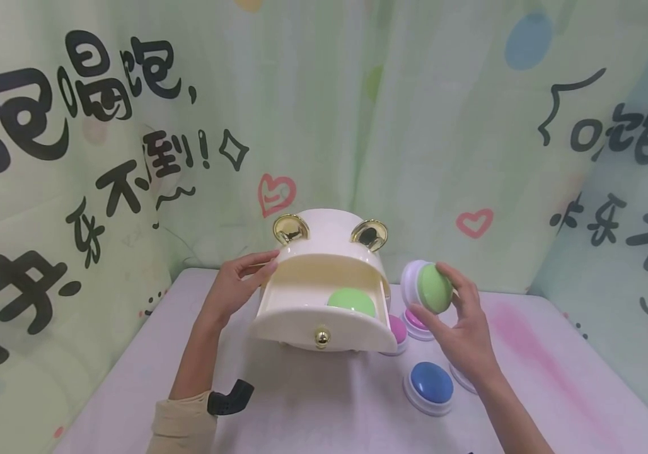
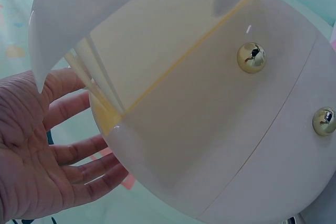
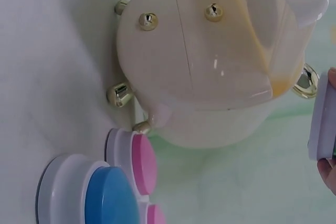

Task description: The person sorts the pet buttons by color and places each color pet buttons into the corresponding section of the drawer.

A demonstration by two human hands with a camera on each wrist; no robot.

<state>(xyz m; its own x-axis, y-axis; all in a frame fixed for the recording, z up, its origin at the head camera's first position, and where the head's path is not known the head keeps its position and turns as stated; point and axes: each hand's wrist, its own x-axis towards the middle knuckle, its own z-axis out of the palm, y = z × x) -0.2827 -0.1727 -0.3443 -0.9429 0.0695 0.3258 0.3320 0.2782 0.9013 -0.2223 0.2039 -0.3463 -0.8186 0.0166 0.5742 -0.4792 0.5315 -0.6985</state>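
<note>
A white frog-shaped drawer box [image 1: 329, 243] with gold-rimmed eyes stands on the table, its upper drawer [image 1: 295, 323] pulled out. Inside that drawer lies a round green-topped button [image 1: 352, 301]. My left hand [image 1: 237, 287] touches the box's left side; the left wrist view shows its fingers fairly straight along the edge. To the right of the box, my right hand [image 1: 462, 321] pinches another green-topped push button [image 1: 434, 288] by its rim, raised and tilted on its side. Only the fingertips and white base [image 3: 323, 116] of it show in the right wrist view.
A blue button [image 1: 432, 383] sits on the table right of the box. Two pink buttons [image 1: 396, 331] stand close to the box's right side, and one more white base [image 1: 462, 378] is partly hidden by my right hand. A printed curtain [image 1: 324, 126] hangs behind the table.
</note>
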